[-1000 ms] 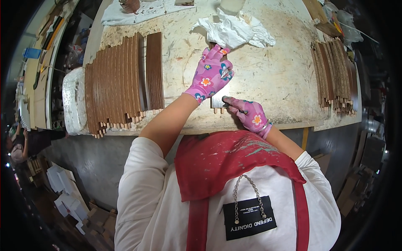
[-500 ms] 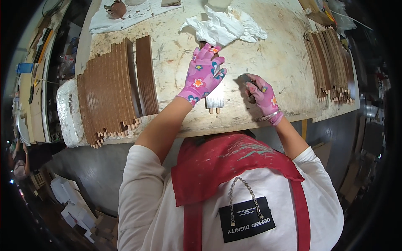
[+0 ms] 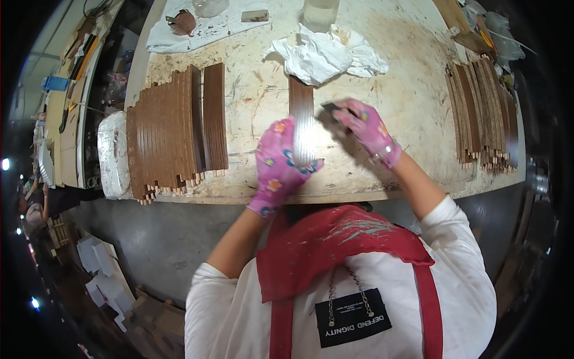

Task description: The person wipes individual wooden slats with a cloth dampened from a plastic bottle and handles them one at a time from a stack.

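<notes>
A brown wooden slat point(image 3: 302, 107) lies lengthwise in front of me, light glaring off its near half. My left hand point(image 3: 276, 164), in a pink flowered glove, grips its near end: fingers along the left edge, thumb reaching across to the right edge. The slat's near tip is hidden under that hand. Just right of the slat, my right hand point(image 3: 368, 128), gloved alike, is closed around a small dark block point(image 3: 330, 111). The block is held apart from the slat, and its exact kind is unclear. Beyond the slat's far end sits a crumpled white cloth point(image 3: 323, 54).
Left on the worktable point(image 3: 257, 78) stands a row of brown slats with dowels point(image 3: 164, 131), beside a single slat point(image 3: 214, 116). More slats point(image 3: 483, 113) stand at the right. A jar of liquid point(image 3: 321, 13) and a white cloth point(image 3: 206, 35) with small items lie at the back.
My left hand has slid from the slat's far part down to its near end, uncovering the far part. My right hand, with the dark block, has moved a little left toward the slat.
</notes>
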`<state>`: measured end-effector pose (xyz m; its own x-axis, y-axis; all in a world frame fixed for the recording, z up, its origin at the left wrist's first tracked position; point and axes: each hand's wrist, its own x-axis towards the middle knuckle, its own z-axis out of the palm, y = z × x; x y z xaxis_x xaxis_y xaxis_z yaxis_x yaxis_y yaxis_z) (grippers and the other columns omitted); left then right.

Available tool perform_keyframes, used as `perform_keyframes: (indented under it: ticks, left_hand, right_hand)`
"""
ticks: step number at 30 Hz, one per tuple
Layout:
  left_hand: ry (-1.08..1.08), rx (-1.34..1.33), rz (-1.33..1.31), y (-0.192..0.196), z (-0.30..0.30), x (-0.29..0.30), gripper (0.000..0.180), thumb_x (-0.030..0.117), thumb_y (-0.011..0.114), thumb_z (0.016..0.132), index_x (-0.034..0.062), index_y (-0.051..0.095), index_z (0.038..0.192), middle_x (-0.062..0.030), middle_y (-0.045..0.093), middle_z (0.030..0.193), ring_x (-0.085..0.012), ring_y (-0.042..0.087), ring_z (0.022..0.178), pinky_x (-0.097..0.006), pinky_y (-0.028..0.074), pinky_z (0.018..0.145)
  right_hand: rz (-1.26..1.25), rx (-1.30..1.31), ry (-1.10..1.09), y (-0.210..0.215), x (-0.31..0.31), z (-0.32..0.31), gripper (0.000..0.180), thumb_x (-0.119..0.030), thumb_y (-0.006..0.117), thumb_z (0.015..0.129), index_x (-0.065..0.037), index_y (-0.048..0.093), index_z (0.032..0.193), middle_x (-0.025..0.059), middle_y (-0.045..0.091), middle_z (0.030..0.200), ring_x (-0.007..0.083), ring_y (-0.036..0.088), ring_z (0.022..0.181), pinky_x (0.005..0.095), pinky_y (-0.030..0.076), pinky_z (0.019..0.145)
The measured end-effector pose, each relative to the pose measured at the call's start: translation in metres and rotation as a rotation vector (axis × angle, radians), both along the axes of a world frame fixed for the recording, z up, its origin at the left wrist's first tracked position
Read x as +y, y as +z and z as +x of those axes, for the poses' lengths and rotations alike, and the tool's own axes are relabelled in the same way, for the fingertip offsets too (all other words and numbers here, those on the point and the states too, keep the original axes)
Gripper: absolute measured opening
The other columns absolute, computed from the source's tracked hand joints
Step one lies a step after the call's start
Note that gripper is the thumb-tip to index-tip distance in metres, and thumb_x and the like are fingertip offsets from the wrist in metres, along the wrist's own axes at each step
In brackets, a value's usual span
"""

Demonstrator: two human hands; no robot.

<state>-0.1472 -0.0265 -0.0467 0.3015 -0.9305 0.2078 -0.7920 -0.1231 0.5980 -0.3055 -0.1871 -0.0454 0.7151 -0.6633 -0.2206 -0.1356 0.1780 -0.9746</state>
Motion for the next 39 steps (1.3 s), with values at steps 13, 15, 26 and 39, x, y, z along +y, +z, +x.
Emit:
perform_keyframes:
  ticks: [13, 15, 26, 39]
  left_hand:
    - [0.305, -0.081, 0.126, -0.007, -0.053, 0.083, 0.082, 0.018, 0.076, 0.068, 0.0036, 0.037, 0.139, -0.0195, 0.053, 0.121, -0.0385, 0.05, 0.108, -0.047, 0.041, 0.092]
    - [0.397, -0.16, 0.146, -0.006, -0.057, 0.084, 0.084, 0.018, 0.078, 0.066, 0.0036, 0.038, 0.138, -0.0185, 0.053, 0.121, -0.0384, 0.051, 0.106, -0.047, 0.041, 0.09]
    - [0.426, -0.246, 0.063, -0.028, -0.054, 0.102, 0.075, 0.002, 0.075, 0.062, 0.0054, 0.05, 0.132, -0.0162, 0.053, 0.13, -0.0359, 0.049, 0.117, -0.045, 0.039, 0.098]
    - [0.396, 0.637, 0.032, -0.007, -0.059, 0.106, 0.062, 0.015, 0.07, 0.081, 0.0039, 0.043, 0.136, -0.0143, 0.055, 0.123, -0.0263, 0.054, 0.11, -0.039, 0.044, 0.093]
  right_hand:
    - [-0.015, 0.009, -0.117, -0.017, -0.119, 0.023, 0.034, -0.011, 0.068, 0.084, 0.004, 0.061, 0.115, 0.0016, 0.065, 0.099, 0.0101, 0.058, 0.088, 0.0228, 0.046, 0.08]
    - [0.066, -0.039, -0.178, -0.016, -0.121, 0.015, 0.033, -0.006, 0.066, 0.085, 0.005, 0.06, 0.116, 0.0036, 0.065, 0.101, 0.0104, 0.058, 0.089, 0.023, 0.046, 0.084]
    - [-0.361, 0.042, -0.067, -0.035, -0.119, -0.012, 0.02, -0.011, 0.067, 0.082, 0.003, 0.062, 0.096, 0.0103, 0.063, 0.099, 0.0183, 0.057, 0.094, 0.0284, 0.043, 0.087]
    - [-0.287, -0.041, -0.098, -0.03, -0.112, -0.022, 0.023, -0.007, 0.065, 0.085, 0.004, 0.064, 0.105, 0.0077, 0.065, 0.107, 0.0139, 0.06, 0.093, 0.0246, 0.046, 0.086]
